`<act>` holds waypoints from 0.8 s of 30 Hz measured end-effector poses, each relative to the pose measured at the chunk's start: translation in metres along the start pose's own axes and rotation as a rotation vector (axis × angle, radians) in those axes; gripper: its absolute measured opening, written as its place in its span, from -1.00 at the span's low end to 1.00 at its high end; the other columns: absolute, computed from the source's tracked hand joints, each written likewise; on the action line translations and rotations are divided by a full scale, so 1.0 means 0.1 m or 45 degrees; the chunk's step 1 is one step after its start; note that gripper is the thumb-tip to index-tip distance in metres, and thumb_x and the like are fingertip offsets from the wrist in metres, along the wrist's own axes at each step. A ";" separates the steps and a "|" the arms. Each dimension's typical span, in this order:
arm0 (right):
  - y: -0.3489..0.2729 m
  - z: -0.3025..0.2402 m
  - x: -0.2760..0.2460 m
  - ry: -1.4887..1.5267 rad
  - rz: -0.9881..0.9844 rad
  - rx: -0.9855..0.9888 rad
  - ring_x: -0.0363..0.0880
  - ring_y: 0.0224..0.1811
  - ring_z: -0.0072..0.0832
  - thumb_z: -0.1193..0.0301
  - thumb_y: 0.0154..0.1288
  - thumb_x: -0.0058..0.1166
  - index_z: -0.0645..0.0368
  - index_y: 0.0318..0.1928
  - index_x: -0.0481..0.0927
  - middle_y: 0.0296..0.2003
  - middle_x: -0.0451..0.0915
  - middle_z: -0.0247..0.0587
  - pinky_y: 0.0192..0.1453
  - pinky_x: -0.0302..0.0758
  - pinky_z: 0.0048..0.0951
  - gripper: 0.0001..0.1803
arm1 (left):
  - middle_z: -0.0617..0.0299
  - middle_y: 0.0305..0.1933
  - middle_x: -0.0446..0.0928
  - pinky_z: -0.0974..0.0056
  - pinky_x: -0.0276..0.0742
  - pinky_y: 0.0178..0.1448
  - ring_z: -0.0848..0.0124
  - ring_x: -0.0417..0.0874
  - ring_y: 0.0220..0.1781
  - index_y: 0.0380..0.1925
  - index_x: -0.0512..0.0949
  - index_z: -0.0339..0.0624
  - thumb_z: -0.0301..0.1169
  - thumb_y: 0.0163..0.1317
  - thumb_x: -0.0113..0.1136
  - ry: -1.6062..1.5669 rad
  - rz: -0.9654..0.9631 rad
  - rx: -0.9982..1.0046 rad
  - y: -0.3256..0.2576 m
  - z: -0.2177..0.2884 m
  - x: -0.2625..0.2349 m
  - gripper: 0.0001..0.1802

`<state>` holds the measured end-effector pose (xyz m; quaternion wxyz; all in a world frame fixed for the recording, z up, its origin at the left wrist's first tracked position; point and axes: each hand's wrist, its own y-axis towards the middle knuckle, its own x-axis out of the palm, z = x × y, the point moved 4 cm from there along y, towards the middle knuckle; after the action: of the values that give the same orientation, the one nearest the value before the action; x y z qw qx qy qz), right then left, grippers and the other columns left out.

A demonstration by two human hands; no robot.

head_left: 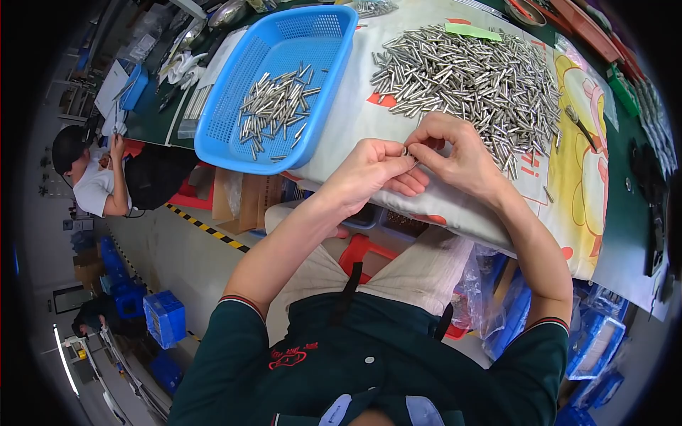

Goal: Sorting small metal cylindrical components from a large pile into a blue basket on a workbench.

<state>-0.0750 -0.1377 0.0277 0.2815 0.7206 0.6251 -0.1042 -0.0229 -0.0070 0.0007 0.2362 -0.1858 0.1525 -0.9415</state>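
Note:
My left hand (pixel 369 170) and my right hand (pixel 455 153) meet at the near edge of the cloth-covered table, fingertips pinched together on a small metal pin (pixel 410 150). Just beyond my right hand lies a big heap of short silver metal pins (pixel 469 74) on the printed cloth (pixel 568 177). To the left, a blue plastic basket (pixel 234 142) holds a smaller batch of the same pins (pixel 277 106). The pin between my fingers is mostly hidden.
A green tag (pixel 472 31) lies at the far edge of the heap. A dark tool (pixel 581 126) rests right of it. Another person (pixel 92 177) sits at the left by the bench. Blue crates (pixel 165 318) stand on the floor; plastic bags (pixel 490 284) hang under the table.

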 end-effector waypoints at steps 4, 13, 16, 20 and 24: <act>0.00 0.01 0.02 0.008 -0.017 0.046 0.49 -0.50 -0.40 0.47 0.04 0.11 0.33 -0.46 0.56 -0.54 0.51 -0.16 -0.40 0.43 -0.44 -0.87 | 0.04 -0.32 0.58 0.41 0.58 -0.18 0.44 0.63 -0.35 -0.17 0.48 -0.41 -0.41 0.30 -0.02 0.061 -0.002 -0.011 0.00 -0.01 0.02 -0.75; 0.00 0.09 0.04 0.063 -0.010 0.176 0.51 -0.53 -0.44 0.44 0.03 0.11 0.35 -0.46 0.56 -0.55 0.55 -0.12 -0.40 0.46 -0.45 -0.83 | 0.07 -0.33 0.58 0.43 0.57 -0.20 0.48 0.62 -0.37 -0.17 0.48 -0.41 -0.40 0.30 -0.02 0.094 -0.020 -0.001 0.00 -0.01 0.03 -0.74; 0.00 0.11 0.02 0.034 0.021 0.193 0.50 -0.53 -0.46 0.44 0.04 0.10 0.36 -0.45 0.56 -0.55 0.55 -0.12 -0.40 0.45 -0.45 -0.82 | 0.06 -0.33 0.58 0.43 0.57 -0.20 0.48 0.62 -0.36 -0.17 0.47 -0.42 -0.40 0.30 -0.02 0.089 -0.019 -0.017 -0.02 -0.01 0.04 -0.74; 0.00 0.13 -0.03 0.047 0.070 0.226 0.49 -0.54 -0.49 0.44 0.06 0.09 0.35 -0.44 0.56 -0.55 0.54 -0.14 -0.41 0.44 -0.46 -0.83 | 0.06 -0.32 0.58 0.44 0.57 -0.21 0.48 0.62 -0.36 -0.15 0.46 -0.41 -0.41 0.30 -0.03 0.096 -0.013 -0.030 -0.03 0.00 0.03 -0.74; 0.00 0.10 -0.03 0.047 0.088 0.191 0.49 -0.55 -0.49 0.45 0.08 0.09 0.34 -0.44 0.56 -0.56 0.54 -0.15 -0.43 0.44 -0.46 -0.84 | 0.03 -0.33 0.58 0.43 0.58 -0.23 0.46 0.63 -0.37 -0.18 0.46 -0.43 -0.43 0.29 -0.04 0.057 -0.004 -0.024 -0.02 0.00 0.02 -0.76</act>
<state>-0.0739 -0.1457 0.0206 0.2186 0.7625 0.5954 -0.1276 -0.0256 -0.0065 0.0025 0.2296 -0.1669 0.1662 -0.9444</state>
